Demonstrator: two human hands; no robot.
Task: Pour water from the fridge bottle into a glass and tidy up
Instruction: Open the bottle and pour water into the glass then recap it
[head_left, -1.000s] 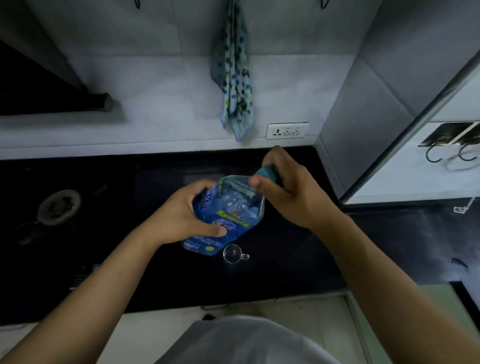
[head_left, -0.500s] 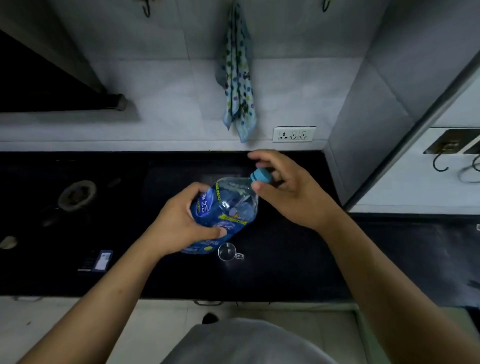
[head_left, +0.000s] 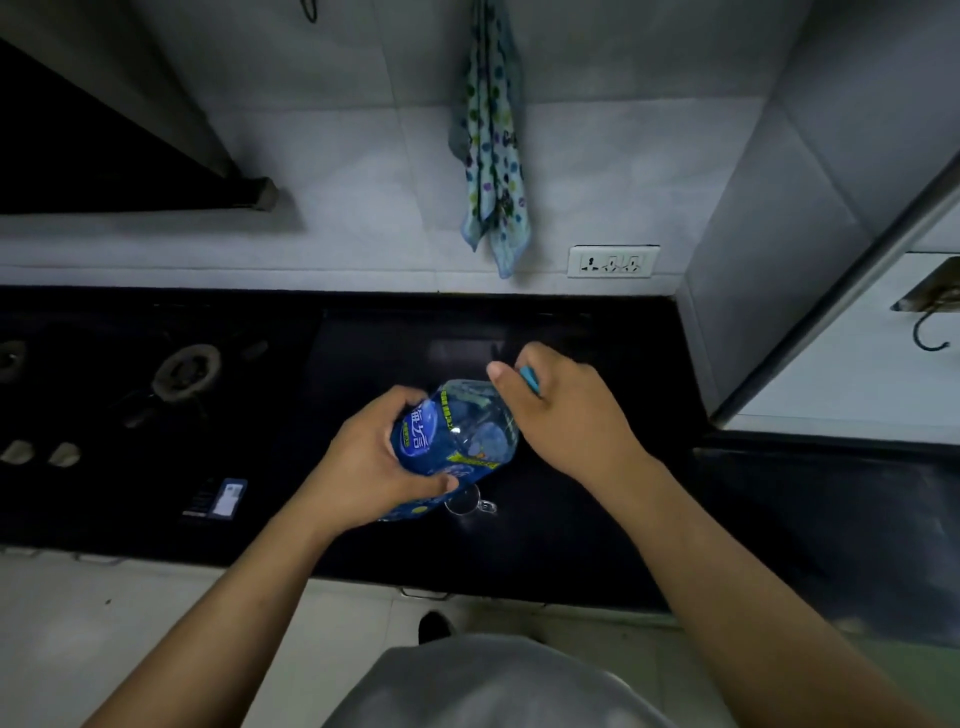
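A clear plastic water bottle (head_left: 460, 434) with a blue label stands tilted over the black counter (head_left: 571, 545), its neck pointing up and right. My left hand (head_left: 374, 467) is wrapped around its body. My right hand (head_left: 563, 410) is closed on the blue cap (head_left: 531, 378) at the bottle's top; whether the cap still sits on the neck is hidden by my fingers. A small clear glass with a handle (head_left: 470, 503) stands on the counter just below the bottle, partly covered by it.
A gas stove with burners (head_left: 186, 366) fills the counter's left half, with a small card (head_left: 228, 498) at its front. A spotted cloth (head_left: 491, 150) hangs on the tiled wall above a socket plate (head_left: 613, 261). A grey wall corner (head_left: 737, 291) closes the counter's right end.
My right hand has closed down over the blue cap and turned, with the fingers now hiding most of it. The bottle stays in my left hand; the view has shifted slightly left.
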